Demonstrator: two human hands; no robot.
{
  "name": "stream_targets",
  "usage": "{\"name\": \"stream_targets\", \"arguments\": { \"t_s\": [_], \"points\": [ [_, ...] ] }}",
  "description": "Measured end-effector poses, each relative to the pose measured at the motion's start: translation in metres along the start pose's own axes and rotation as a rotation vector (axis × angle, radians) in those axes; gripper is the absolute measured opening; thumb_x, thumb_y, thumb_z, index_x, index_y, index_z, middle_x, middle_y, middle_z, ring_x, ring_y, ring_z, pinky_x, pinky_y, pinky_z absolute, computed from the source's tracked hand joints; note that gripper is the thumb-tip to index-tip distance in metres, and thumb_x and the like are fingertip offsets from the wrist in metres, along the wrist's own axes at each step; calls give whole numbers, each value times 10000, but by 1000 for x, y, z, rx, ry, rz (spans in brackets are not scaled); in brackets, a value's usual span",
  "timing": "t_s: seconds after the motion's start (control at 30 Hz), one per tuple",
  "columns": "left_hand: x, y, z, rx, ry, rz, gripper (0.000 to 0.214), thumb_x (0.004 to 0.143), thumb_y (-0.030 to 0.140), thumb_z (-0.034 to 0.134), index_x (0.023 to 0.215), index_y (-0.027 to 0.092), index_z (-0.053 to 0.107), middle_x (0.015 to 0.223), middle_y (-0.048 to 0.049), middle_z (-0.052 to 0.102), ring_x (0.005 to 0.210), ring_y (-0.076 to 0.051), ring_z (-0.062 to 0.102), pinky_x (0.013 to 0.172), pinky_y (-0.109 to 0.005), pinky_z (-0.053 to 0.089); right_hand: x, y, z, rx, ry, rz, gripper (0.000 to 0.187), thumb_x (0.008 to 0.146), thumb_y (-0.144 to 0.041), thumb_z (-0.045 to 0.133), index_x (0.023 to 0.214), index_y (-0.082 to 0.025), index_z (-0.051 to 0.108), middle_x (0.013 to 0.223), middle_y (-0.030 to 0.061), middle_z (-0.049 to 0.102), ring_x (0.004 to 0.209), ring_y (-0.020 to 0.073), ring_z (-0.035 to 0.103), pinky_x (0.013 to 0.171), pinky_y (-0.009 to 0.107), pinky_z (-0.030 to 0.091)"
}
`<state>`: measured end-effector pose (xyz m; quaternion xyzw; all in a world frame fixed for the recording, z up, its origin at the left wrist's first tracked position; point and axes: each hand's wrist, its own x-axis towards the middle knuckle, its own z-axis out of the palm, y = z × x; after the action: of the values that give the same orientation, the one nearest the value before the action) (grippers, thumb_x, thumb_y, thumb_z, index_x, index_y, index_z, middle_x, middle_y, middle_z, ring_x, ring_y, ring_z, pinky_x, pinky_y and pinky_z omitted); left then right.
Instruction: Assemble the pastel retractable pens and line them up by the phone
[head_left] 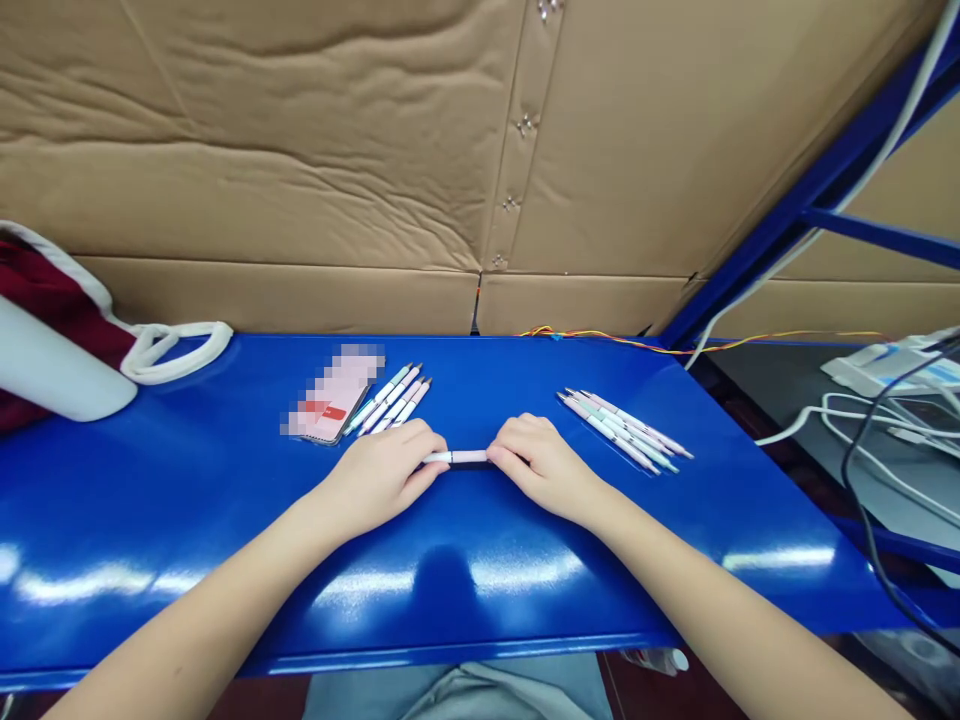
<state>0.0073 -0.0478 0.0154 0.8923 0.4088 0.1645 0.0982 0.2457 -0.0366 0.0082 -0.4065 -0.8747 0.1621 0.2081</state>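
A slim pen (469, 457), pale pink on one half and white on the other with a dark band between, lies level between my two hands. My left hand (386, 470) pinches its white end, and my right hand (544, 462) grips the pink end. Both tips are hidden in the fingers. Just beyond my left hand, several pastel pens (391, 398) lie side by side on the blue table (480, 560). To the right of my right hand rests another group of several pens (624, 430), slanting down to the right.
A pink boxy item (341, 395), partly blurred out, lies left of the pens. Farther left are a white cylinder (60, 350) and a dark red bag (45, 310) with white straps. Cardboard (300, 200) lines the back; cables (862, 410) run at right beside a blue frame (810, 180).
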Motion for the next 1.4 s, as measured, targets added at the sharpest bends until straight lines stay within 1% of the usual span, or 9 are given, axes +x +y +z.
{"name": "stream_targets", "arguments": {
  "t_s": [0.1,0.23,0.43,0.63,0.73,0.87,1.03,1.27,1.4],
  "points": [
    [0,0,0,-12,7,2,191,931,310,420,993,216,574,951,-32,610,830,-156,586,733,-267,461,0,0,0,35,24,-24,157,905,-333,518,927,-188,575,893,50,609,839,182,514,782,335,366],
    [0,1,1,-43,-11,-9,199,936,307,413,992,215,580,943,-32,611,832,-160,585,741,-275,461,0,0,1,39,-24,-20,206,953,-273,418,845,-191,574,811,31,615,794,173,512,777,334,364],
    [1,1,1,-59,-20,-28,187,935,305,421,978,218,580,942,-21,609,833,-153,581,734,-270,453,-1,-1,0,23,-35,-23,152,932,-310,471,925,-192,567,873,43,617,825,179,525,788,335,371],
    [4,7,6,-2,18,-28,196,914,332,472,896,204,620,864,-30,639,823,-186,566,757,-329,432,1,0,5,-25,-12,-25,268,964,-288,371,817,-190,573,804,43,595,783,178,515,739,328,366],
    [7,10,10,42,69,-47,198,889,354,508,823,208,623,800,-24,639,781,-190,562,743,-343,415,3,5,-1,-24,86,52,242,949,-337,405,836,-195,566,788,37,599,765,179,534,719,321,374],
    [16,-5,10,179,175,-184,229,869,372,513,751,203,613,765,-42,632,780,-220,569,715,-358,410,0,25,-25,-128,234,288,266,914,-404,449,1026,-183,545,813,49,614,768,198,575,695,320,402],
    [23,-30,7,353,270,-262,311,833,494,525,832,197,613,831,-80,644,791,-257,580,652,-348,410,-9,58,-46,-482,131,567,248,843,-423,539,887,-185,593,889,101,627,827,267,594,655,330,396],
    [14,-31,7,356,237,-190,192,826,387,536,834,202,588,823,-68,622,806,-248,581,676,-341,429,-6,60,-43,-585,25,622,145,840,-318,558,849,-174,576,927,130,644,851,269,613,657,317,390],
    [15,-34,8,316,180,-237,144,826,309,510,784,194,585,824,-61,613,798,-237,571,698,-340,430,-2,54,-36,-625,6,594,153,855,-281,532,932,-154,568,916,128,668,850,260,626,672,312,389]
  ]
}}
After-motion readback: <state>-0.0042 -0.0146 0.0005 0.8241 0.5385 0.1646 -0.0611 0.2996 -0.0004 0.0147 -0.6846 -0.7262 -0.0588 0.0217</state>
